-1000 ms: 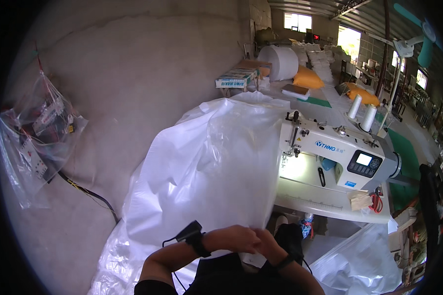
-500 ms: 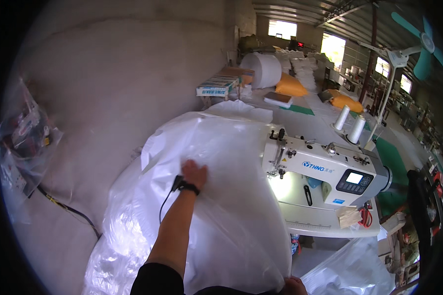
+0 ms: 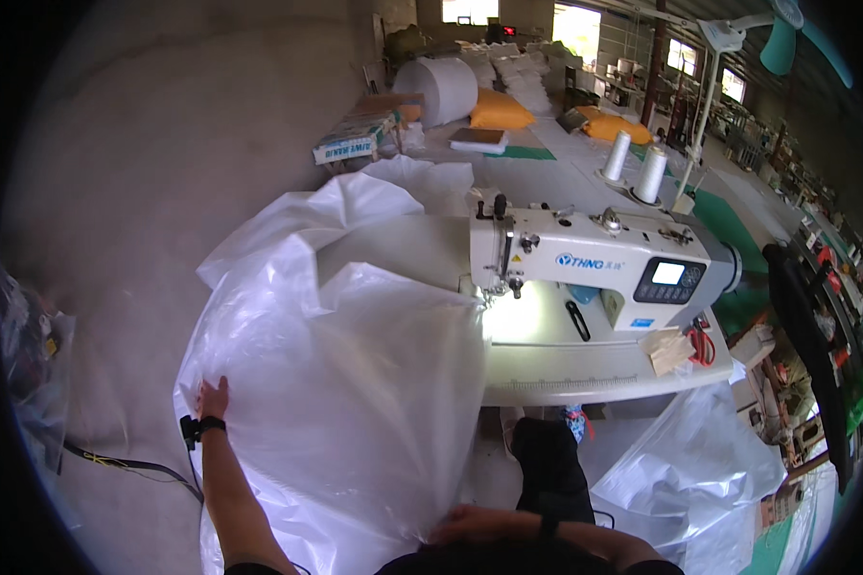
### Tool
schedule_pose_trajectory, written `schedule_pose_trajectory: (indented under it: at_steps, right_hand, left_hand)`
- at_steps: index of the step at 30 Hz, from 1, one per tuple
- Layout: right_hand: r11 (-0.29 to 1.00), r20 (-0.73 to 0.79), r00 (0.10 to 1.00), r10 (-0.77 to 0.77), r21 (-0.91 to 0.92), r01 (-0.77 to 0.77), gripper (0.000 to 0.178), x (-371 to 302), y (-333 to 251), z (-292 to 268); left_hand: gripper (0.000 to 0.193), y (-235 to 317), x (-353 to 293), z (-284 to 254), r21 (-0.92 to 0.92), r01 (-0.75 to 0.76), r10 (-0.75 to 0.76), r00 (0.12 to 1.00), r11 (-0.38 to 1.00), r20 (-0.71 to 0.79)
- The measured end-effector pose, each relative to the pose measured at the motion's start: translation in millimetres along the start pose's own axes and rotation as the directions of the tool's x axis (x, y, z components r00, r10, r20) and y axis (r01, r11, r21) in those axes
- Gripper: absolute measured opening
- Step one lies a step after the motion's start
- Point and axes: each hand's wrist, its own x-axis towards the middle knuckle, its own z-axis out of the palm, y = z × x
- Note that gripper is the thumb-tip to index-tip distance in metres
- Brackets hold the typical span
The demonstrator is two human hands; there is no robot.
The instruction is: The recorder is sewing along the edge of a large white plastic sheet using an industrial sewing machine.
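A large white translucent plastic sheet (image 3: 374, 383) drapes over the left of the sewing table and down toward me. At its left edge, my left hand (image 3: 213, 397) is closed on the sheet, thumb upward, with a dark band on the wrist. Close to my body, my right hand (image 3: 472, 525) grips the sheet's near right edge; its fingers lie in shadow. The sheet's far right part reaches the needle area of a white sewing machine (image 3: 585, 254), whose lamp is lit. Bare tabletop shows between the sheet's folds left of the machine head.
On the machine table lie a black thread snipper (image 3: 578, 321), a tan piece (image 3: 666, 351) and red-handled scissors (image 3: 702, 343). Two thread cones (image 3: 651, 175) stand behind. More plastic sheeting (image 3: 690, 479) hangs at lower right. A black cable (image 3: 134, 466) runs at left.
My left hand has moved left and nearer me, from the sheet's middle to its left edge. The sheet has shifted and bunched, baring tabletop. My right hand now shows further left. The view has shifted.
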Motion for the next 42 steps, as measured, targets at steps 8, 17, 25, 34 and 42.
schedule_pose_trajectory:
  at_steps: [8,17,25,34,42]
  right_hand:
    - [0.876,-0.709,0.622,-0.333,0.013,0.483,0.026,21.7,-31.5,-48.1]
    - [0.842,-0.833,0.189,-0.520,-0.462,0.280,0.022,22.8,-49.4,-19.2]
    - [0.410,-0.522,0.178,-0.834,-0.802,-0.434,0.048,12.5,-23.2,-36.4]
    - [0.642,-0.651,0.134,-0.747,-0.759,-0.109,0.055,12.4,-44.8,-51.4]
    - [0.353,-0.590,0.214,-0.779,-0.694,-0.628,0.052,-8.1,-93.7,-75.8]
  left_hand:
    - [0.025,66.8,-94.6,-74.9,-0.143,-0.565,0.446,0.761,0.813,-0.472]
    - [0.022,295.5,-290.3,-41.5,-0.623,-0.772,0.915,0.153,-0.126,-0.374]
    - [0.024,350.2,-302.4,32.8,-0.166,-0.986,0.987,0.015,-0.013,-0.163]
    - [0.023,233.4,-281.1,-16.4,-0.255,-0.946,0.872,0.289,0.197,-0.395]
    - [0.033,183.3,-287.8,-13.7,-0.146,-0.902,0.835,0.430,0.405,-0.343]
